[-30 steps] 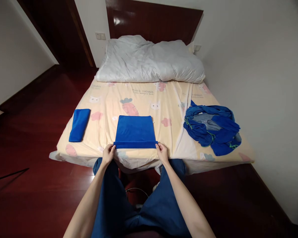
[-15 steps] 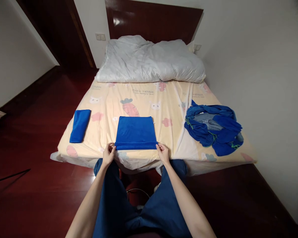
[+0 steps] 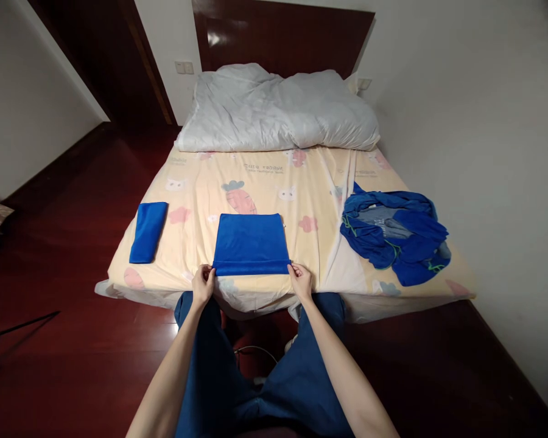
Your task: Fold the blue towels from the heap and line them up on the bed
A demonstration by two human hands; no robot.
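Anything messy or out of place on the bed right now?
Mostly tidy. The left hand and right hand pinch the near corners of a flat blue cloth, and a folded blue cloth lies to the left. Only the crumpled blue garment heap on the right and the bunched white duvet look untidy.

A single head-worn camera looks forward and down from the foot of the bed [image 3: 301,182], facing the headboard [image 3: 278,36]. The person's arms and lap sit nearest, the pillows farthest.
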